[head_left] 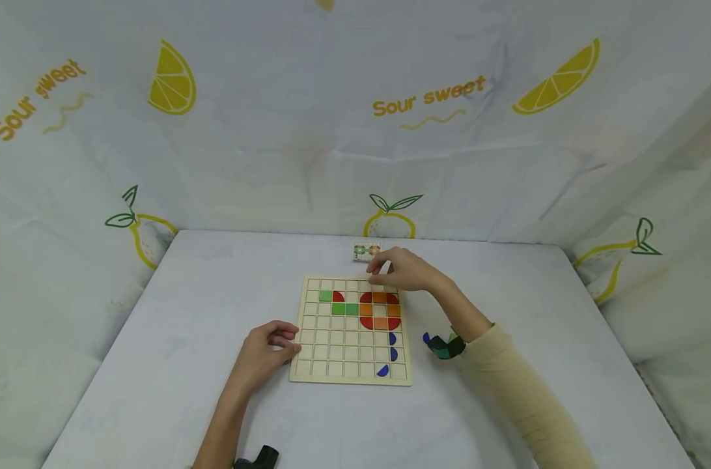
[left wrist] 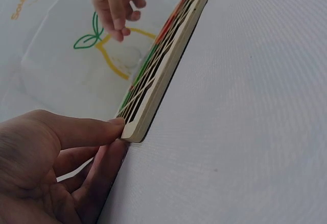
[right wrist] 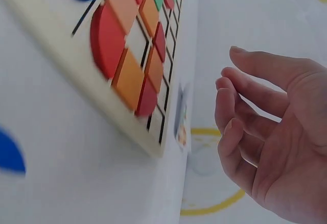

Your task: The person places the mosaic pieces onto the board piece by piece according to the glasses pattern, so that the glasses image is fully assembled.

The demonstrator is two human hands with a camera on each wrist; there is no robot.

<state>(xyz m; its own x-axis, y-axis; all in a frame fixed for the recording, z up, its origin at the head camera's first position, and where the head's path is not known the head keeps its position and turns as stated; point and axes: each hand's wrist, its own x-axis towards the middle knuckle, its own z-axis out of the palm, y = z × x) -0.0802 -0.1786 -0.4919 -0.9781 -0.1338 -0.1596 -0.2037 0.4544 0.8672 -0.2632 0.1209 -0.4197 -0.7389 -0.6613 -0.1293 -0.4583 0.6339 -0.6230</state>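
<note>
A square wooden grid board [head_left: 329, 355] lies on the white cloth. My left hand [head_left: 266, 352] grips its left edge; in the left wrist view the thumb [left wrist: 92, 132] lies on top and fingers are beneath. Red and orange pieces [head_left: 366, 310] form a ring at the board's upper right, with green tiles [head_left: 338, 309] and a red quarter-round [head_left: 338, 296] to its left. Blue rounded pieces [head_left: 393, 354] lie down the lower right side. Over the far right corner hovers my right hand [head_left: 407, 268], fingers loosely bent, nothing between them in the right wrist view.
Behind the board is a small card [head_left: 364, 252] printed with a coloured pattern, partly behind my right hand. Right of the board lie loose blue [head_left: 427, 337] and green pieces, partly covered by a black wrist device [head_left: 437, 342]. A lemon-print cloth [head_left: 308, 163] hangs at the back.
</note>
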